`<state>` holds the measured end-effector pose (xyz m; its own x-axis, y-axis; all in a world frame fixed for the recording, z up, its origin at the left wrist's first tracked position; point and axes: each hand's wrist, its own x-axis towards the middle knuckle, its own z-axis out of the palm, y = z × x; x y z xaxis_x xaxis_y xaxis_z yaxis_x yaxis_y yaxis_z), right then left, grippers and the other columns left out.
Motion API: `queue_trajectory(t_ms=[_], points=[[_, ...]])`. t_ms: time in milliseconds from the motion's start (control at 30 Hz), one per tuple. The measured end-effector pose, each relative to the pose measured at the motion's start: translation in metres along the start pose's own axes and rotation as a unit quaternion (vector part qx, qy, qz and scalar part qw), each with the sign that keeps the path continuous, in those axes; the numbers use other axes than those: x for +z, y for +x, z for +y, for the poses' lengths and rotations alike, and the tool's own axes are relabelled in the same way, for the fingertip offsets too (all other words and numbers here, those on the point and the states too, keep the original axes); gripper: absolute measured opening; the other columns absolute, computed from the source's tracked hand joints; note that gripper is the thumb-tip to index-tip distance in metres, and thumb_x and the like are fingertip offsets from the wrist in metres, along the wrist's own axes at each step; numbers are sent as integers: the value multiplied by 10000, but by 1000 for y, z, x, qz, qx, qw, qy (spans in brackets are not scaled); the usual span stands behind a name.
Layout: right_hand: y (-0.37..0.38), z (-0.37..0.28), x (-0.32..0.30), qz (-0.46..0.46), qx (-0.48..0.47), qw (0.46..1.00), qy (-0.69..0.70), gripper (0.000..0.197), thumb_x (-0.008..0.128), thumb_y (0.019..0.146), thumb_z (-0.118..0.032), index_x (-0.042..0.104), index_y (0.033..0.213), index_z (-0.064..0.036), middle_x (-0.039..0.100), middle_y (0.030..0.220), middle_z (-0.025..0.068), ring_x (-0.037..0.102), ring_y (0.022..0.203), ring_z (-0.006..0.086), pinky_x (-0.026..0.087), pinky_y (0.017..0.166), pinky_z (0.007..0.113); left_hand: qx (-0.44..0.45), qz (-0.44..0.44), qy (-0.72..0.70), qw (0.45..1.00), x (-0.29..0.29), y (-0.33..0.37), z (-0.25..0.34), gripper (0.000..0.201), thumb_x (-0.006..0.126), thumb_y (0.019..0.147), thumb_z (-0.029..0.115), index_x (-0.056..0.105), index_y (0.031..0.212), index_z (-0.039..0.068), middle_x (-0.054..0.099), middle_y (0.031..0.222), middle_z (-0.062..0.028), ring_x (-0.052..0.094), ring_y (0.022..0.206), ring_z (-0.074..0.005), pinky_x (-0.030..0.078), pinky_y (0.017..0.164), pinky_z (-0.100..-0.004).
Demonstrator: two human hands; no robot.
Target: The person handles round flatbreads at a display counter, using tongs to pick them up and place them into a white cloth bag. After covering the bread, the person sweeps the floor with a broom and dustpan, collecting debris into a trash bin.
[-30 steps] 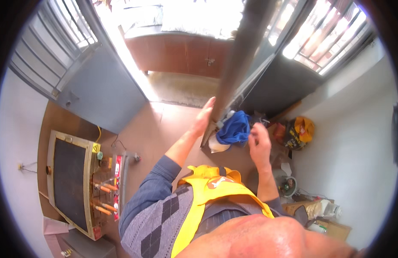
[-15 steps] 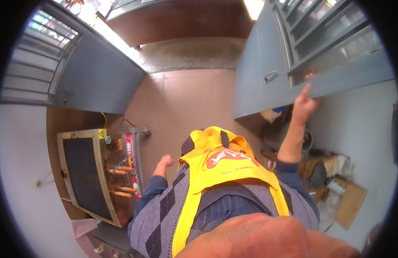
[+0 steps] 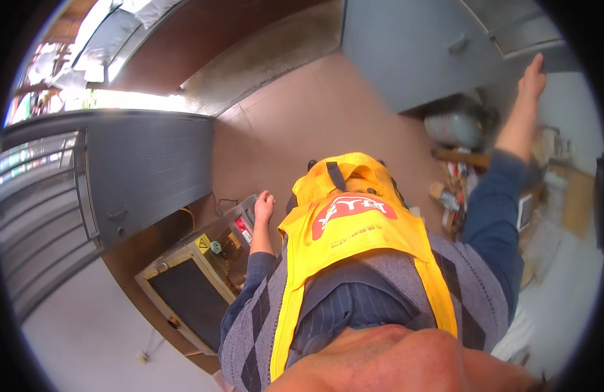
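Observation:
My right arm reaches far out to the right. My right hand (image 3: 532, 81) has its fingers stretched out beside the grey metal door (image 3: 413, 49) with a handle; whether it touches the door I cannot tell. My left hand (image 3: 264, 208) hangs half-curled in front of me on the left, nothing visible in it, fingers slightly apart. Close to it stands a box-shaped machine (image 3: 191, 284) with a dark panel and a metal frame. I wear a yellow apron (image 3: 360, 225) over a grey vest.
Another grey door (image 3: 151, 153) with a barred window stands at the left. A rounded grey cylinder (image 3: 455, 129) and cardboard clutter (image 3: 449, 196) lie along the right wall. Ahead are pinkish floor tiles (image 3: 302, 111), a concrete threshold (image 3: 266, 49) and a brown counter (image 3: 191, 46) beyond.
My view has turned to the right, so the room has swung round. My right hand sits farther right and higher in view; my left hand is also higher.

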<state>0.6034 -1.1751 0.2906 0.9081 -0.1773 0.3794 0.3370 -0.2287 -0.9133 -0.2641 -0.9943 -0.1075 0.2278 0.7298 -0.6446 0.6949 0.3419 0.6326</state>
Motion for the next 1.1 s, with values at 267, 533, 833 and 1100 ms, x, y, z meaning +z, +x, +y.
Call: queue_trajectory(t_ms=[267,533,833,1100], points=[[-197,137,-123,-222,-77,864,-445,412,560,975,-428,640,913,-29,623,781,262,650,772,416,512,716,467,-92,-212,252,940,-39,4,54,405,627,950,116,607,1343,21,723,909,-86,668,685,-134,521,592,-275],[-602,280,-340,-641,305,499,-497,349,638,867,-231,669,1148,-26,632,1267,225,596,1171,417,501,978,503,-133,-285,263,912,-66,41,36,387,628,994,131,592,1346,-28,737,1062,-130,702,872,-194,554,791,-290],[-681,381,-336,-696,82,492,-517,374,485,979,-200,606,1324,-122,496,1488,149,407,1413,321,240,1179,594,-135,-182,315,922,-58,24,175,404,579,999,81,554,1397,15,677,832,-43,628,665,-112,555,638,-272],[-626,463,-316,-812,146,297,-482,249,576,941,-132,759,1107,-156,706,1230,105,637,1200,279,460,1023,490,-158,-160,421,879,-70,16,172,414,585,994,97,562,1400,21,703,866,-72,655,695,-135,547,661,-290]])
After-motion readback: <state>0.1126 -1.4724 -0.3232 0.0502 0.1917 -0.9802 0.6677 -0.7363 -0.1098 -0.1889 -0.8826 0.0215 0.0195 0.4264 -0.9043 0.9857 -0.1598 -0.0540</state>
